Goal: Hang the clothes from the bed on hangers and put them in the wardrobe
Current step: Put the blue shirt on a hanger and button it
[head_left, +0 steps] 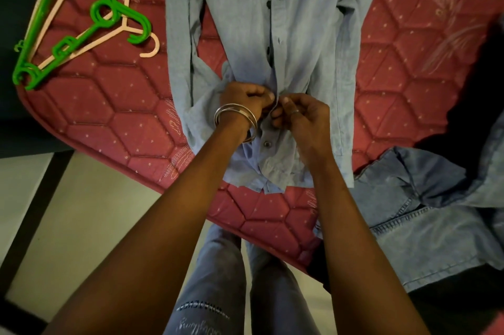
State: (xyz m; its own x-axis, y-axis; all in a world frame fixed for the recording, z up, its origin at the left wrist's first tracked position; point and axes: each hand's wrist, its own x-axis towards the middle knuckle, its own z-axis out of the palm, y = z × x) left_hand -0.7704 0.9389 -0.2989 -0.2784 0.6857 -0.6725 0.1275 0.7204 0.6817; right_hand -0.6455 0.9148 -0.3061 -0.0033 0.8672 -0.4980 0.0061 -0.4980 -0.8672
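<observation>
Fingers of both hands pinch the blue shirt (245,20) placket at frame centre.
Buttoning step, probably; next needs a hanger from the green hanger (58,48) pile, upper left.

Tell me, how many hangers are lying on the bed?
2, both at the mattress's far left corner: a green hanger lying across a pink hanger, their hooks side by side near the blue shirt. More could be out of view.

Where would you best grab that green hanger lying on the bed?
Probably at the neck just below the hook of the green hanger, reaching down from above. It lies flat on the mattress, crossed over the pink hanger, so lifting there should free it cleanly.
</observation>
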